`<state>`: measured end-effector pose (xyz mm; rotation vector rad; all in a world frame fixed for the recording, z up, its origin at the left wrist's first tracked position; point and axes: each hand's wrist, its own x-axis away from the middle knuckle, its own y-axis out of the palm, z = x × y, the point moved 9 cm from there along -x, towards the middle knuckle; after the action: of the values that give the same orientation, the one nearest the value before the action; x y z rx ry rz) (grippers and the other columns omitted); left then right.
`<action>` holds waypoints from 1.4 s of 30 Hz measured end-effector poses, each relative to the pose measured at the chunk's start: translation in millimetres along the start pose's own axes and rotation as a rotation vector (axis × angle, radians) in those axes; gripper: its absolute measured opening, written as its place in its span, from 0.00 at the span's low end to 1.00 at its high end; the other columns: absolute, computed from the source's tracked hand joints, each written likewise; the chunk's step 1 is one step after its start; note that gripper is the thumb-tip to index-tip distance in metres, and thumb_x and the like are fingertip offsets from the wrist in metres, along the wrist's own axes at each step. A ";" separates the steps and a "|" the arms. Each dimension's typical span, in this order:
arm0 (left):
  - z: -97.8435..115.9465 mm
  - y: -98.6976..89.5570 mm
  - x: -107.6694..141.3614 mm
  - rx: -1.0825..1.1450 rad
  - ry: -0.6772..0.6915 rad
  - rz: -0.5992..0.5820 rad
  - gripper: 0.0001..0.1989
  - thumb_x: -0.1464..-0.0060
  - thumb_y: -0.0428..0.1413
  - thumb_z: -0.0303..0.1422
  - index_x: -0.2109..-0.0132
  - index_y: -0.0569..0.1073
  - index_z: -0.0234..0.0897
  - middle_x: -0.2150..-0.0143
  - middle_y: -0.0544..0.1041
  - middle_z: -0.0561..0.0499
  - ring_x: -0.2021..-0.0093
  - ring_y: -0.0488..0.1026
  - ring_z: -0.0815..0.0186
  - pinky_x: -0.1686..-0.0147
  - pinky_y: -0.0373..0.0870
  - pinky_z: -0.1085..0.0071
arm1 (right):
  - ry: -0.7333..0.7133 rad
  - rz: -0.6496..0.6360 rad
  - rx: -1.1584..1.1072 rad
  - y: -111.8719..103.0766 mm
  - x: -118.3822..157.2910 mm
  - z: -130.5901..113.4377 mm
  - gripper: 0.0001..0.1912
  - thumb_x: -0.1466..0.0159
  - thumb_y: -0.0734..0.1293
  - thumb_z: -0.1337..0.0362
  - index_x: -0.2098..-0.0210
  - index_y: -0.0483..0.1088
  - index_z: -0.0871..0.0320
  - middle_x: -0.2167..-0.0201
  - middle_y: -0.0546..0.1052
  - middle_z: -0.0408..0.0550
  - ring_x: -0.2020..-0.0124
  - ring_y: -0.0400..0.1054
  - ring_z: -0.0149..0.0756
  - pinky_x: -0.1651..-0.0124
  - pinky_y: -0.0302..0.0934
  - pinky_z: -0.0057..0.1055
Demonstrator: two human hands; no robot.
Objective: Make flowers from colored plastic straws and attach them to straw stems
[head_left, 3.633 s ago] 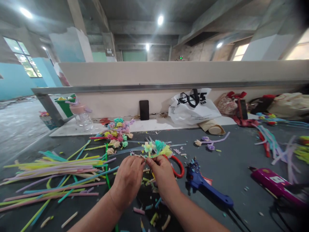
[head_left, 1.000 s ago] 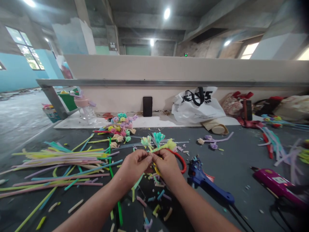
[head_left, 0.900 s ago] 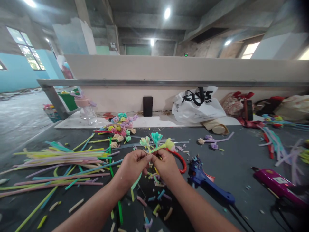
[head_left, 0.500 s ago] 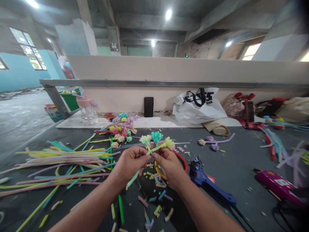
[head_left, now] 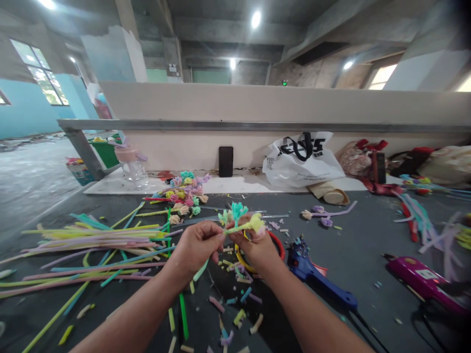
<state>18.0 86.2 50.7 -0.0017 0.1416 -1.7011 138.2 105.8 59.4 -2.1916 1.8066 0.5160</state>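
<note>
Between my two hands is a small spray of pipe cleaner flowers [head_left: 239,211], with teal, pale green and yellow heads on twisted stems. My left hand [head_left: 200,245] pinches the stems where they join, and a pale green stem end hangs below its fingers. My right hand [head_left: 257,247] grips the yellow flower's stem [head_left: 237,229] between thumb and fingers, its head lying over the knuckles. Beneath the hands lie cut pipe cleaner scraps [head_left: 239,316] and a yellow and red ring [head_left: 276,245], partly hidden by my right hand.
Loose pipe cleaners [head_left: 99,240] spread across the left, with finished flowers [head_left: 189,191] behind them. To the right lie a blue glue gun [head_left: 320,282] and a magenta tool [head_left: 419,274] with cords. A phone [head_left: 225,162], a clear bottle [head_left: 134,169] and a white bag [head_left: 301,162] stand behind.
The yellow flower's stem has swung lower and flatter across the fingers. My right hand has turned slightly around it, and the pale green stem end shows less below my left hand.
</note>
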 end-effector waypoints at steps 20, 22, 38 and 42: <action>44.5 -0.8 22.0 -0.576 0.423 0.129 0.08 0.49 0.50 0.26 0.73 0.71 0.37 0.78 0.68 0.57 0.77 0.64 0.73 0.74 0.59 0.78 | 0.605 -0.092 -0.675 24.1 21.2 35.0 0.07 0.56 0.73 0.66 0.80 0.73 0.63 0.81 0.73 0.44 0.78 0.64 0.28 0.71 0.58 0.26; 36.3 -6.0 19.7 -0.463 0.325 0.178 0.08 0.49 0.50 0.27 0.74 0.71 0.36 0.79 0.68 0.57 0.79 0.65 0.73 0.77 0.60 0.78 | 0.585 -0.090 -0.805 28.5 21.7 34.7 0.06 0.56 0.72 0.67 0.77 0.75 0.62 0.77 0.75 0.45 0.75 0.66 0.29 0.69 0.59 0.26; 28.0 -2.9 25.3 -0.406 0.281 0.307 0.08 0.47 0.50 0.32 0.72 0.71 0.37 0.76 0.71 0.54 0.74 0.69 0.69 0.72 0.63 0.75 | 0.427 0.129 -0.895 39.5 28.4 30.8 0.08 0.54 0.74 0.68 0.74 0.73 0.59 0.75 0.75 0.42 0.71 0.66 0.30 0.62 0.58 0.27; 19.7 -2.0 23.9 -0.351 0.246 0.291 0.08 0.47 0.51 0.33 0.72 0.71 0.37 0.75 0.72 0.54 0.73 0.70 0.68 0.71 0.64 0.75 | 0.417 0.174 -0.906 36.4 28.9 32.4 0.09 0.55 0.74 0.68 0.75 0.72 0.58 0.76 0.74 0.40 0.72 0.66 0.29 0.62 0.58 0.27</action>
<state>14.4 61.1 68.5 -0.0320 0.5952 -1.3630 103.7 86.2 18.9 -2.8837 2.2910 1.1765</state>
